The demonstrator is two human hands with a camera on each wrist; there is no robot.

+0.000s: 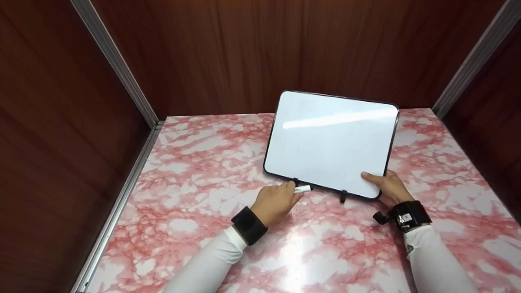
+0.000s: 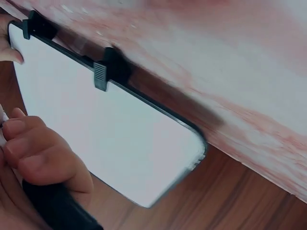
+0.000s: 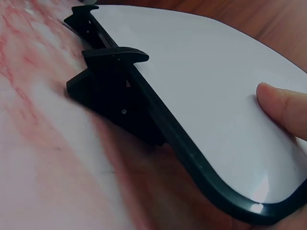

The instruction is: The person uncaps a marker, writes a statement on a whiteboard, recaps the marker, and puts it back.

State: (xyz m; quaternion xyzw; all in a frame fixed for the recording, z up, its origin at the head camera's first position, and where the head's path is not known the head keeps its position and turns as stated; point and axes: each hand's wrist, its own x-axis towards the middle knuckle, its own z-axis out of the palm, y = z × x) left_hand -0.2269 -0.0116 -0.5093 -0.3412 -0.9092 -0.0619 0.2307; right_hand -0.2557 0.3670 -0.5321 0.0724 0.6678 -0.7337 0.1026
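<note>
A small whiteboard (image 1: 329,142) with a black frame leans back on the table, its white face blank apart from a light reflection. My right hand (image 1: 388,188) grips its lower right corner, the thumb (image 3: 284,108) on the white face and the other fingers behind, partly hidden. Black stand clips (image 3: 115,91) hook over the board's lower edge. Close in front of the board's lower left part, my left hand (image 1: 276,202) holds a white marker pen (image 1: 302,189) with a dark end. In the left wrist view its curled fingers (image 2: 43,148) cover most of the pen.
The table (image 1: 195,195) has a red and white marbled top. A brown wood-grain panel (image 1: 228,53) stands behind it, close to the board's upper edge. Metal edge strips (image 1: 118,73) and dark side panels (image 1: 53,134) border the space. Black bands (image 1: 249,226) circle both wrists.
</note>
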